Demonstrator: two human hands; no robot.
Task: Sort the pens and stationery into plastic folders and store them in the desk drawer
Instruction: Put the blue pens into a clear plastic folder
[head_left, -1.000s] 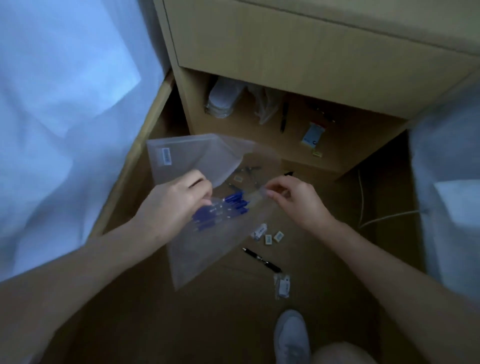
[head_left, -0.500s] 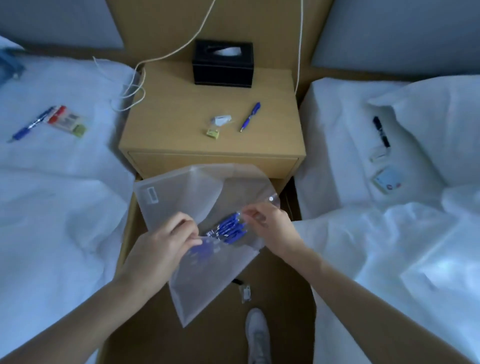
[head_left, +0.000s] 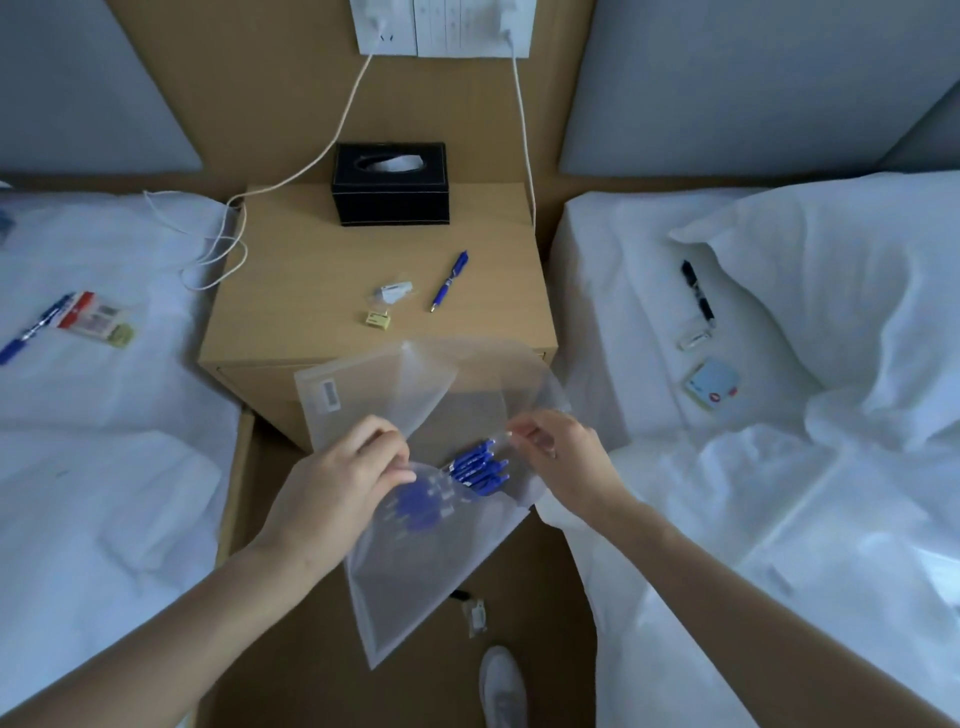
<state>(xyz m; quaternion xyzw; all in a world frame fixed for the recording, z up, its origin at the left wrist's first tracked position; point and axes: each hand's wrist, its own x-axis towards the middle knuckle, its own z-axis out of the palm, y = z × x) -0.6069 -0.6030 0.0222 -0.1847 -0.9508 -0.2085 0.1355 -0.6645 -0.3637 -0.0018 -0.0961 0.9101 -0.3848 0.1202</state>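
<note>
I am in the middle of the filling step. My left hand (head_left: 343, 483) pinches the near edge of the translucent plastic folder (head_left: 410, 566), and my right hand (head_left: 563, 457) pinches its open flap, so the mouth stays open in the air between the two beds. A bunch of blue pens (head_left: 478, 467) lies already inside, near the mouth.

More stationery is not yet collected: a blue pen (head_left: 450, 280), a small wrapped item (head_left: 395, 292) and a yellow eraser-like piece (head_left: 377, 320) on the wooden nightstand (head_left: 311, 291); a black pen (head_left: 698, 293) on the right bed (head_left: 727, 467); another pen and a packet (head_left: 96, 318) on the left bed.

I judge that the next move needs one hand free to reach for the nightstand pen, while the other keeps the folder level so the pens do not slide out.

The aisle is narrow, the nightstand front edge is just behind the folder, and white cables (head_left: 218, 249) hang at its left corner.
</note>
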